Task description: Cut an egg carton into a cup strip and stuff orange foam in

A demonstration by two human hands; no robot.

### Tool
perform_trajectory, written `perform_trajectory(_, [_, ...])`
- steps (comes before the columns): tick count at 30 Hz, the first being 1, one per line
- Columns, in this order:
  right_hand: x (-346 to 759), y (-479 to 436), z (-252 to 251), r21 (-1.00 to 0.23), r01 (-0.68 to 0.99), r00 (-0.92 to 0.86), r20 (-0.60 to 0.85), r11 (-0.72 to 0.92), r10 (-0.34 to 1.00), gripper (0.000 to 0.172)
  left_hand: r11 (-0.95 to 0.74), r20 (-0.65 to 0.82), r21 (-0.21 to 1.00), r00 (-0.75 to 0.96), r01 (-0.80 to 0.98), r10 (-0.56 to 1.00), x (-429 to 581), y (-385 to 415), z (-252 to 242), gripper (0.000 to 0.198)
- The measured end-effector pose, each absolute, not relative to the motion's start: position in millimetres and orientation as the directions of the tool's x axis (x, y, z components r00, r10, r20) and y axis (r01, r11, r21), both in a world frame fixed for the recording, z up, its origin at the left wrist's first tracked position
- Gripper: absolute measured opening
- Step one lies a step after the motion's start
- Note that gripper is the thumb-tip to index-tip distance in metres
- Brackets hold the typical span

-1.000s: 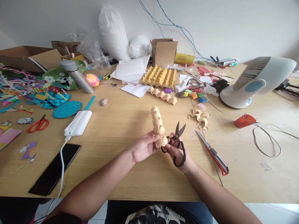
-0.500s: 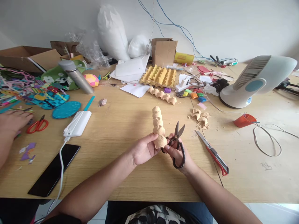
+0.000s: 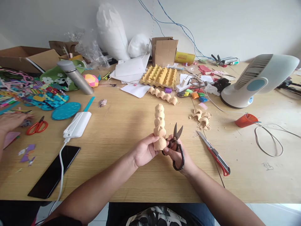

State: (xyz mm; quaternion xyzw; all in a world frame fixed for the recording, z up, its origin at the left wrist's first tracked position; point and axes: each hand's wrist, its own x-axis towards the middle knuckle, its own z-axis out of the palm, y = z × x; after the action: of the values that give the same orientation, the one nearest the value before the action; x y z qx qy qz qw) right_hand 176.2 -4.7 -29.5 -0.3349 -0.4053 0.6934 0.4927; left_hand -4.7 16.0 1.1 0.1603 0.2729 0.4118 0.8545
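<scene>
A tan strip of egg carton (image 3: pixel 159 122), cut into a row of bumpy cups, stands nearly upright over the table. My left hand (image 3: pixel 145 150) grips its lower end, thumb in front. In my right hand (image 3: pixel 180 153) is a pair of black-handled scissors (image 3: pixel 178 133), blades parted and pointing away from me. The right fingertips also touch the strip's bottom cup. Farther off lie a second carton strip (image 3: pixel 162 95) and the yellow egg tray (image 3: pixel 159 77). Carton scraps (image 3: pixel 201 116) are scattered to the right.
A red utility knife (image 3: pixel 217 158) lies right of my hands, blade out. On the left are a phone (image 3: pixel 55 171), a white power bank (image 3: pixel 77 124), red scissors (image 3: pixel 37 127) and another person's hand (image 3: pixel 14 121). A fan (image 3: pixel 254 81) and orange cup (image 3: pixel 245 120) stand right.
The carton strip has tipped slightly more upright in my hands, and the scissors have turned a little. The other person's hand at the left has shifted farther left.
</scene>
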Motion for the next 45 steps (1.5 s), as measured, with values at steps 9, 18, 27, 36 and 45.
perform_trajectory(9, [183.3, -5.0, -22.2, -0.978, -0.183, -0.255, -0.047, -0.096, 0.966, 0.044, 0.517, -0.363, 0.407, 0.386, -0.753, 0.848, -13.3, 21.5, 8.4, 0.011])
perform_trajectory(18, [186.9, -9.6, -21.2, -0.999, 0.044, -0.389, -0.020, -0.003, 0.921, 0.048, 0.452, -0.384, 0.304, 0.326, -0.839, 0.864, -16.2, 22.4, 19.2, 0.012])
perform_trajectory(27, [190.4, -18.1, -20.9, -0.982, 0.095, -0.434, 0.105, 0.161, 0.895, 0.038, 0.493, -0.301, 0.361, 0.402, -0.792, 0.865, -13.4, 16.9, 15.5, 0.014])
perform_trajectory(36, [191.3, -17.7, -10.8, -0.978, 0.120, -0.441, 0.101, 0.170, 0.892, 0.035, 0.471, -0.327, 0.460, 0.349, -0.753, 0.878, -22.3, 19.5, 11.7, 0.038])
perform_trajectory(45, [190.4, -18.1, -9.9, -0.985, 0.104, -0.446, 0.078, 0.138, 0.892, 0.034, 0.447, -0.344, 0.471, 0.308, -0.761, 0.887, -24.8, 23.3, 19.2, 0.036])
